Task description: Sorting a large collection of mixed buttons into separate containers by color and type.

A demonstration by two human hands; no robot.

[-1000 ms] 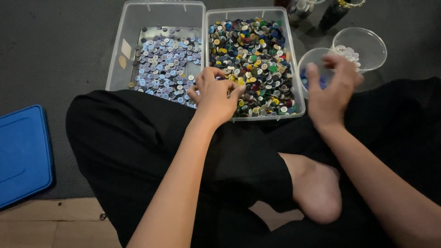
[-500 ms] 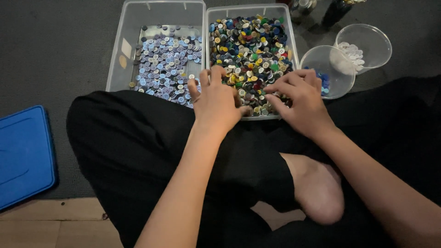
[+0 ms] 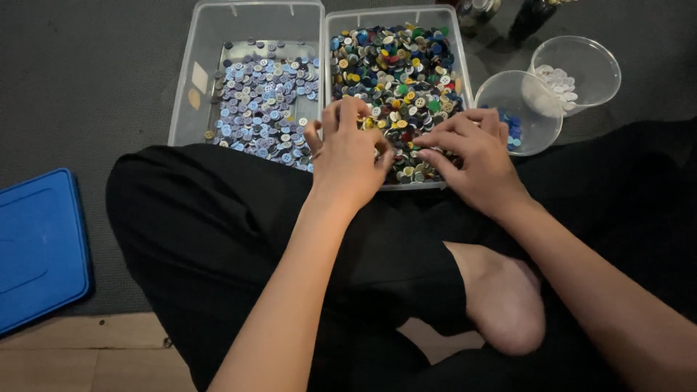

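Person sits cross-legged on dark grey carpet floor, w/ the clear rectangular plastic bin of mixed-colour buttons pulled right up against the shins, prob. so both hands reach it w/o leaning. Left hand rests palm-down on that bin's near edge, fingers curled into the button heap; grip looks loosely closed, but whether it's pinching a button I can't tell, fingertips are buried. Right hand lies just right of it, also on the bin's near end, index & thumb drawn toward each other over the buttons; can't tell if anything's caught between them. Touching the mixed bin's left wall sits a second clear plastic bin holding mostly pale blue/lilac buttons, spread thin, one colour apart from the jumble. Just right of the mixed bin, a clear round plastic cup w/ a few dark blue buttons; beyond that, further right, another clear round cup w/ white buttons, both w/in the right hand's reach. Well left of the bins, a blue plastic lid lies flat on the floor, out of the way.
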